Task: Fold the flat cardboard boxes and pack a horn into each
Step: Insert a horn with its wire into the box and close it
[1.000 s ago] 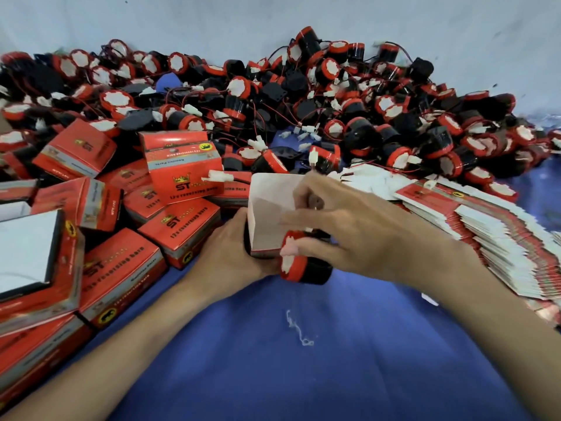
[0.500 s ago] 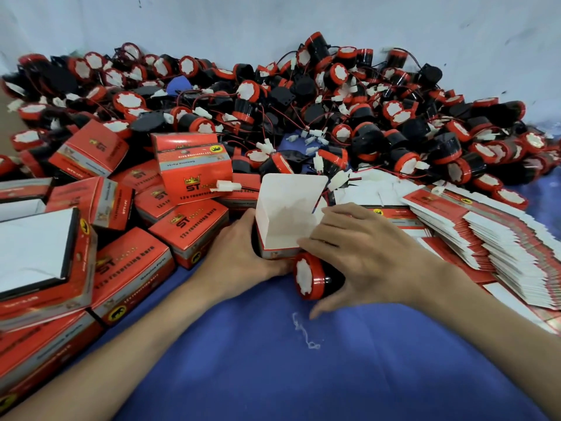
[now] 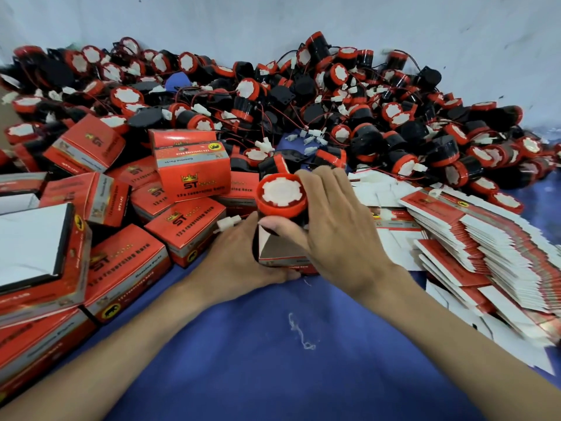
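The horn point(image 3: 280, 194) has come up off the blue cloth point(image 3: 267, 369), where it lay under my right palm half a second ago, to the mouth of the open box point(image 3: 280, 253). My right hand point(image 3: 337, 235) is curled over it, fingers point(image 3: 320, 182) across its far rim and thumb at its near edge. The horn sits directly beneath those fingers, its white, red-rimmed face turned toward me and its long axis running down into the box. How deep the black body has gone I cannot tell. My left hand point(image 3: 236, 262) grips the box's left wall, just below and left of the right fingers, steadying it. The right hand looks the nearer one to press the horn home. Beyond the fingers, loose horns point(image 3: 334, 95) are heaped against a pale wall point(image 3: 273, 19). To the right of the fingers flat boxes point(image 3: 491, 238) fan out, and to the left packed boxes point(image 3: 191, 174) pile up.
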Demonstrator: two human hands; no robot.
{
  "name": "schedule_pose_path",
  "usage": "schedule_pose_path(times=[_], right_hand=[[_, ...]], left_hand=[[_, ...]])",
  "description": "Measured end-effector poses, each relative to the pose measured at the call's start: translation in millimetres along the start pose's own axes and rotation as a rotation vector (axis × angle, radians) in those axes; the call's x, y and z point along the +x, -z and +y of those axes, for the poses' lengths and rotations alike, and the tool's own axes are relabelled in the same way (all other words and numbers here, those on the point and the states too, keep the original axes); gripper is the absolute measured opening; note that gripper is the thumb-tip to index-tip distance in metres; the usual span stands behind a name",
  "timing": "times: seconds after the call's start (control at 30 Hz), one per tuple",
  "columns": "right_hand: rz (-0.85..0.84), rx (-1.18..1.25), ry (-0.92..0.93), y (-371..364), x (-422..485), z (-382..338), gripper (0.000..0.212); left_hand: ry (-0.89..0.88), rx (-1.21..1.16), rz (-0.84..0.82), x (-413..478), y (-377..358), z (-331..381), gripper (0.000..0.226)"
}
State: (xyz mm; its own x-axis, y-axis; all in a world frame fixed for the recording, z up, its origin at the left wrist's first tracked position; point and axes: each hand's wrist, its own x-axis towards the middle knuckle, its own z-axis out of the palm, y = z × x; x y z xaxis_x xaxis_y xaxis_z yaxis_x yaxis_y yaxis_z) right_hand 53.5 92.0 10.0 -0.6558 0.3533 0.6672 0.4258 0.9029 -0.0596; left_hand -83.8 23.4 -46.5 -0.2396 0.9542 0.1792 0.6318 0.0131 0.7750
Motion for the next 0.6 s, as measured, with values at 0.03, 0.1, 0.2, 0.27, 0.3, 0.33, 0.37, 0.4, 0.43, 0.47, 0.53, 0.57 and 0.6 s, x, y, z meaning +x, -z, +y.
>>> schedule_pose_path(times=[0.03, 0.1, 0.2, 0.27, 0.3, 0.33, 0.37, 0.4, 0.43, 0.47, 0.53, 0.57, 0.6], right_hand=[[-0.027, 0.006, -0.007, 1, 0, 1, 0.071], [-0.036, 0.006, -0.012, 2, -3, 5, 0.071], [0.020, 0.200, -0.084, 1, -7, 9, 0.061], [0.055, 0.435, -0.164, 2, -9, 14, 0.053], [0.051, 0.484, -0.186, 2, -9, 17, 0.051], [0.034, 0.473, -0.177, 2, -9, 20, 0.052], [0.011, 0.409, -0.134, 0, -9, 22, 0.053], [-0.021, 0.295, -0.060, -2, -11, 23, 0.056], [-0.060, 0.162, 0.024, -6, -13, 23, 0.058], [-0.090, 0.057, 0.089, -9, -15, 21, 0.059], [-0.126, -0.044, 0.127, -12, -18, 13, 0.058], [-0.147, -0.080, 0.134, -11, -17, 12, 0.055], [-0.187, -0.122, 0.149, -10, -16, 12, 0.052]], left_hand=[[0.005, 0.014, 0.019, 0, 0, -1, 0.062], [0.008, 0.024, 0.042, -1, -1, 0, 0.064], [0.019, -0.017, 0.034, -2, 0, 0, 0.067], [0.022, -0.043, 0.013, -1, 1, -1, 0.071], [0.024, -0.038, 0.011, -1, 1, 0, 0.072], [0.030, -0.027, 0.017, -1, 1, 1, 0.071], [0.040, -0.014, 0.027, -1, 1, 2, 0.070], [0.050, -0.001, 0.038, -1, 1, 2, 0.070], [0.057, 0.013, 0.046, -1, 0, 3, 0.072], [0.057, 0.023, 0.050, -1, 0, 3, 0.075], [0.039, 0.026, 0.035, -1, 1, 4, 0.081], [0.030, 0.030, 0.027, -1, 1, 5, 0.082], [0.022, 0.040, 0.025, -1, 1, 5, 0.082]])
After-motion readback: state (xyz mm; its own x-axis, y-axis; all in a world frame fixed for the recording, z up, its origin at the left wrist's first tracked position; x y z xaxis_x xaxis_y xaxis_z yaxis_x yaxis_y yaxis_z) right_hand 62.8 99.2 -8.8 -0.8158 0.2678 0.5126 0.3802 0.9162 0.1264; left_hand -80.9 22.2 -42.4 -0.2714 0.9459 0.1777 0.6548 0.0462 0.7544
